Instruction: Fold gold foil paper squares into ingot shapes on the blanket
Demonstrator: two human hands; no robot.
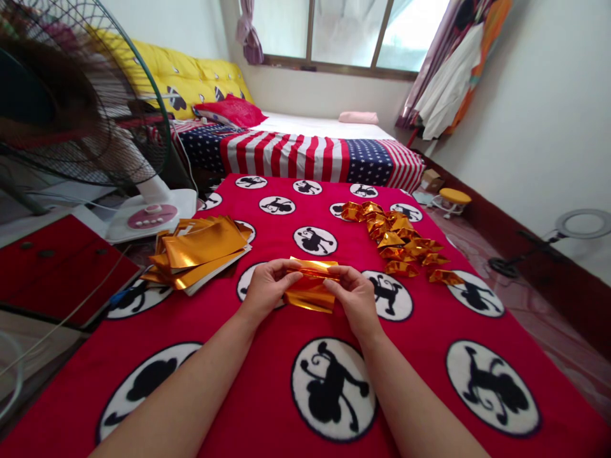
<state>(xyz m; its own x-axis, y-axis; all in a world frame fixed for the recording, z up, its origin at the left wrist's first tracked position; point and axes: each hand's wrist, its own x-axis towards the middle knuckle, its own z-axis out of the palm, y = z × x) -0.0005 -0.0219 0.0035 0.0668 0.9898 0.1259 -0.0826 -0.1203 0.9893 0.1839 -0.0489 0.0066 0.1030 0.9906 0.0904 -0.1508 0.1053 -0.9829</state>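
A shiny gold foil paper sheet (pixel 311 300), partly folded with creases across it, is held just above the red cloth (pixel 267 381). My left hand (pixel 271 285) pinches its left edge between thumb and fingers. At the right edge, my right hand (pixel 354 294) grips the same sheet with thumb and fingers. To the left lies a loose, fanned stack of flat gold foil papers (pixel 205 245). Several folded gold paper ingots (pixel 392 239) sit in a cluster on the right side of the cloth.
An electric fan (pixel 153 213) stands at the left beside a red panel (pixel 57 261). Beyond the cloth is a bed (pixel 305 156) with a striped and starred cover. A yellow stool (pixel 455 196) and a ring light (pixel 580 224) are on the right-hand floor.
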